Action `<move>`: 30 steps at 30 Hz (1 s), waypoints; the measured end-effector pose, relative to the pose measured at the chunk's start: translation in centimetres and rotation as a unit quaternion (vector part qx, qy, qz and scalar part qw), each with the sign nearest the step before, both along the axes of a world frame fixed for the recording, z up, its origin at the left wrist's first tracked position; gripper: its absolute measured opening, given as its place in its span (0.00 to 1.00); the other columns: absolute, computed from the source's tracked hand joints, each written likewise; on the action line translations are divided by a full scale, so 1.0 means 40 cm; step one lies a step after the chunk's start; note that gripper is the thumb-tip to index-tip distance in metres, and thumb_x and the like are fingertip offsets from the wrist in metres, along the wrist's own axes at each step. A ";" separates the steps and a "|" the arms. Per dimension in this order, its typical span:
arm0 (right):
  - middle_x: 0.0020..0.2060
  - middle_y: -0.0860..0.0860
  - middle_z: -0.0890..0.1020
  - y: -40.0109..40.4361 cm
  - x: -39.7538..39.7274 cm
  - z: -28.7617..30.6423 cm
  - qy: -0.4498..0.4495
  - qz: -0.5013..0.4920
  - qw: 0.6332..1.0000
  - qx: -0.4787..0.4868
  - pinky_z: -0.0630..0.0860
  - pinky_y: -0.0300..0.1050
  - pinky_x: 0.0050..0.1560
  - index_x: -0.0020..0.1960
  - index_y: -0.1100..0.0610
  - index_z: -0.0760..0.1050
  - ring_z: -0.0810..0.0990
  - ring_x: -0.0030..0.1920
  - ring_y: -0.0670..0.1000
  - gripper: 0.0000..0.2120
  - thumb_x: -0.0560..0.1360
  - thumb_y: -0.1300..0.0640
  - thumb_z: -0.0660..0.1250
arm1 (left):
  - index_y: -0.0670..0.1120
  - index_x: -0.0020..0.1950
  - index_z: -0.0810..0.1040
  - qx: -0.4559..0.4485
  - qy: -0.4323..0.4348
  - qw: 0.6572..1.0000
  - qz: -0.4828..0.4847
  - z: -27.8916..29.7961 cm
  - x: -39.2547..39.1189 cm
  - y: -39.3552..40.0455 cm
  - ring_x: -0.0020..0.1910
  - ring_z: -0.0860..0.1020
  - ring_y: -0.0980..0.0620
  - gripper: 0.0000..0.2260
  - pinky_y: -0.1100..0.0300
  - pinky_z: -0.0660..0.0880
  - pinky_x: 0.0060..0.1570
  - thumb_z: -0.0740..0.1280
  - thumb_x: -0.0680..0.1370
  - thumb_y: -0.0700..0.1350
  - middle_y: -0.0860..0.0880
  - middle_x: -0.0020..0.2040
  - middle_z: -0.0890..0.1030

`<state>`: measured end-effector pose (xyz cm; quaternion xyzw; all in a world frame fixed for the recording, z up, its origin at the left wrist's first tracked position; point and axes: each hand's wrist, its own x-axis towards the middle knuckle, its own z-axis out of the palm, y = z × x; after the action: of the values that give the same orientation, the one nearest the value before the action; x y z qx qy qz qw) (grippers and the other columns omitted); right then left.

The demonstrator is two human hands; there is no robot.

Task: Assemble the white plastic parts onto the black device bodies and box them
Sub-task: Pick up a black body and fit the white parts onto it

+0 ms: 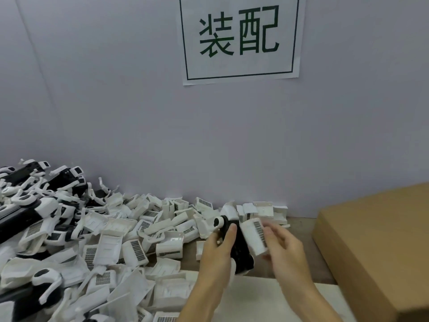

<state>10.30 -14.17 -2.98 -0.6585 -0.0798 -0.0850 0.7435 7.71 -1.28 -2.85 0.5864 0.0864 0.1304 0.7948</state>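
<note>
My left hand (217,252) grips a black device body (241,252) held upright over the table, thumb across its front. A white ring-shaped piece (218,222) sits at its top. My right hand (284,248), blurred, holds a white plastic part with a grey grille (254,235) against the body's right side. A heap of loose white plastic parts (120,242) covers the table to the left. Several black bodies with white pieces (30,205) lie piled at the far left.
A brown cardboard box (376,242) stands at the right, close to my right hand. A grey wall with a paper sign (239,38) rises behind the table. A white sheet (255,298) lies under my forearms on the wooden table (299,231).
</note>
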 end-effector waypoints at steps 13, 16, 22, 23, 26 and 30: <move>0.42 0.42 0.82 0.029 -0.032 -0.009 -0.161 -0.018 0.950 -0.267 0.80 0.40 0.44 0.47 0.35 0.77 0.81 0.45 0.40 0.07 0.79 0.49 0.68 | 0.50 0.65 0.77 0.015 0.028 0.997 -0.069 -0.003 -0.005 -0.028 0.48 0.86 0.54 0.14 0.65 0.79 0.37 0.58 0.85 0.53 0.50 0.52 0.87; 0.43 0.40 0.82 0.030 -0.035 -0.004 -0.164 -0.015 0.950 -0.264 0.79 0.36 0.44 0.46 0.31 0.74 0.81 0.46 0.39 0.12 0.78 0.50 0.68 | 0.53 0.65 0.76 0.033 0.017 0.998 -0.060 -0.008 -0.003 -0.028 0.50 0.86 0.54 0.11 0.63 0.80 0.40 0.63 0.84 0.51 0.52 0.52 0.87; 0.45 0.38 0.85 0.021 -0.034 -0.004 -0.119 0.038 0.967 -0.222 0.79 0.35 0.47 0.49 0.39 0.82 0.83 0.48 0.41 0.13 0.79 0.58 0.66 | 0.51 0.64 0.77 0.029 0.016 0.999 -0.027 -0.020 -0.001 -0.011 0.51 0.85 0.54 0.11 0.55 0.81 0.51 0.67 0.81 0.48 0.52 0.52 0.87; 0.44 0.42 0.87 0.017 -0.034 0.000 -0.071 0.052 0.983 -0.158 0.81 0.40 0.45 0.47 0.43 0.85 0.85 0.46 0.44 0.14 0.81 0.59 0.64 | 0.49 0.63 0.77 0.015 0.017 0.999 -0.026 -0.021 0.000 -0.011 0.50 0.85 0.52 0.11 0.53 0.81 0.51 0.68 0.81 0.47 0.51 0.51 0.87; 0.42 0.53 0.88 0.004 -0.035 0.018 0.043 0.114 0.992 -0.036 0.83 0.47 0.38 0.46 0.50 0.86 0.87 0.43 0.53 0.15 0.83 0.55 0.61 | 0.45 0.60 0.77 -0.017 0.006 0.999 -0.047 -0.009 -0.005 -0.017 0.46 0.86 0.49 0.10 0.56 0.82 0.40 0.70 0.79 0.44 0.47 0.48 0.87; 0.43 0.54 0.88 0.000 -0.026 0.014 0.080 0.124 0.989 -0.009 0.82 0.46 0.35 0.51 0.56 0.85 0.88 0.44 0.54 0.12 0.82 0.54 0.63 | 0.44 0.54 0.83 0.066 -0.041 0.996 -0.041 -0.003 -0.007 -0.017 0.45 0.85 0.51 0.05 0.62 0.79 0.39 0.71 0.78 0.40 0.45 0.46 0.87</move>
<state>9.25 -14.18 -2.42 -0.6551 -0.1019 0.0619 0.7460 7.43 -1.96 -2.95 0.6350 0.0213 0.1272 0.7617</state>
